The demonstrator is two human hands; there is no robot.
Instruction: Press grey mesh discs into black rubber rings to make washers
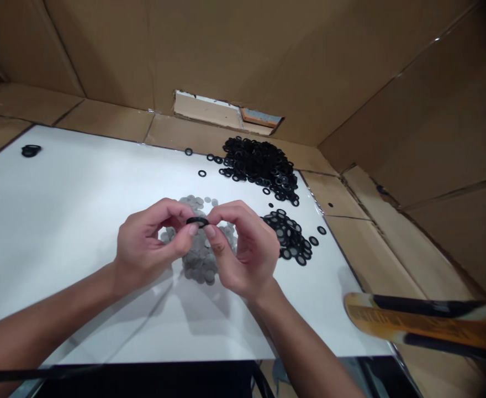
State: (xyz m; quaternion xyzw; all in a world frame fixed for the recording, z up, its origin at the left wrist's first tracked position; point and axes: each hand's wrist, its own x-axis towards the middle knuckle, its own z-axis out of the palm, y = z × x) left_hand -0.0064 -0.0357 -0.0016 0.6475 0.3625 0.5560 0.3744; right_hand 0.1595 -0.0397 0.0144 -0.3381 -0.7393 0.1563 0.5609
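1. Left hand (149,235) and right hand (247,243), fingertips pinched together, share one round black ring (197,219) with a grey centre.
2. Below: loose flat grey discs (199,265), seemingly left.
3. Three o'clock: grey-centred black rings (286,235), seemingly done.
4. One o'clock: plain black rings (259,160) (the darker heap), seemingly left.

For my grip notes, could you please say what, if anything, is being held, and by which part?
The left hand and right hand pinch a black ring between them, at its opposite sides.
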